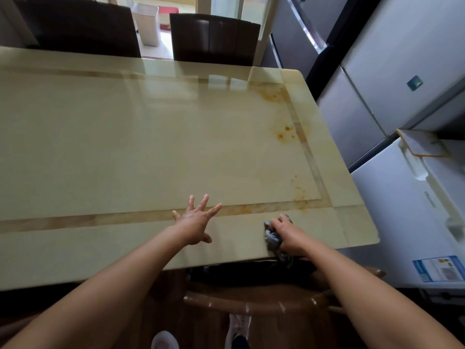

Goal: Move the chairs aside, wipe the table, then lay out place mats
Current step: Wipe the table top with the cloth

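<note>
The glossy cream stone-patterned table [125,137], bordered by a tan inlaid band, filled most of the view. The left hand [197,220] lay flat on it near the front edge, fingers spread wide and gripping nothing. The right hand [289,235] was clenched around a crumpled grey cloth [273,239], pressing it onto the tabletop close to the near right corner, with part of the cloth hanging over the front edge. Orange-brown stains [285,132] marked the surface toward the right side, well beyond the cloth.

Two dark brown wooden chairs [214,39] stood against the far edge of the table, and a brown rounded chair back [254,302] sat just below the near edge, between the forearms. A white waste bin [148,23] stood on the floor beyond the far chairs. To the right stood a silver-grey refrigerator [392,79] and a white appliance [412,210] bearing a blue-and-white label [439,269]; its print was too small to read.
</note>
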`<action>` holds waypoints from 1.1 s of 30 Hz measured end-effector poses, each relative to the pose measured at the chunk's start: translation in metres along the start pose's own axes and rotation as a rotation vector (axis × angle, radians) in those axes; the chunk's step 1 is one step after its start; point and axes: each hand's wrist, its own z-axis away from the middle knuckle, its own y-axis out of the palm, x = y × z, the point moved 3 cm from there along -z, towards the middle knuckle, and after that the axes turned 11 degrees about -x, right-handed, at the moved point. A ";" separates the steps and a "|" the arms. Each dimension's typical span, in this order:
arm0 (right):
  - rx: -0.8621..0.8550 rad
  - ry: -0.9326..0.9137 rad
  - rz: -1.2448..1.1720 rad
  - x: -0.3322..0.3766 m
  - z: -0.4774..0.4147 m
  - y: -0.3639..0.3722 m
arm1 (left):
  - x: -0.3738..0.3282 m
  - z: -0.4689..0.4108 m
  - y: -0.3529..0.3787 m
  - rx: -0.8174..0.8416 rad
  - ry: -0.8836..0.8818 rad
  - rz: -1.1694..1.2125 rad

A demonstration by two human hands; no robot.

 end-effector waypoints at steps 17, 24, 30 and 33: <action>-0.100 -0.401 0.029 0.022 -0.029 -0.003 | -0.064 -0.082 -0.019 0.069 -0.109 -0.070; -0.278 -0.360 0.023 -0.031 -0.051 -0.007 | -0.054 -0.087 -0.013 0.083 -0.147 -0.003; -0.292 -0.127 0.041 -0.114 -0.055 -0.035 | -0.056 -0.085 -0.013 0.081 -0.158 0.008; -0.323 -0.048 0.043 -0.121 -0.054 -0.035 | -0.058 -0.084 -0.013 0.079 -0.158 0.004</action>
